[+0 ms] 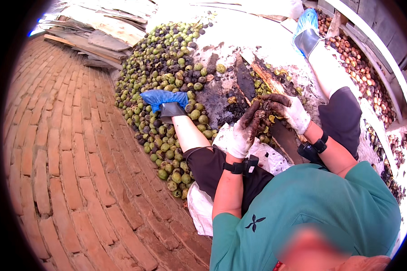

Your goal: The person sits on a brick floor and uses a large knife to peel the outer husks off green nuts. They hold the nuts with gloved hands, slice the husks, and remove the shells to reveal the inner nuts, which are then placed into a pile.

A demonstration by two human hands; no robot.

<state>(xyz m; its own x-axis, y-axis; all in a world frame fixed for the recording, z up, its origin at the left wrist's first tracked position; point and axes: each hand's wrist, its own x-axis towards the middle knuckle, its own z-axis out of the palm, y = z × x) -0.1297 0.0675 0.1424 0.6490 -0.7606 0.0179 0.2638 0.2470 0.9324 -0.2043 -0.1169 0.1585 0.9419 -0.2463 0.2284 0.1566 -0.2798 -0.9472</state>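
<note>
Both hands wear white gloves with fingers stained dark brown. My left hand [243,132] holds a brown walnut [259,114] at its fingertips. Close beside it, my right hand [288,110] has its fingers curled on another dark walnut [266,105], and the two hands nearly meet. Bits of yellowish husk [272,118] show just below the fingers. Under and beyond the hands lie a dark wooden board [285,139] and a split, lighter plank [266,76], with green husk pieces [261,88] and black debris around them.
A large heap of green and blackened walnuts [162,71] spreads to the left, around one leg in a blue shoe cover [164,99]. Brown walnuts [352,57] lie along the right edge. Rough boards [98,37] are stacked at the upper left, beside a brick floor [71,152].
</note>
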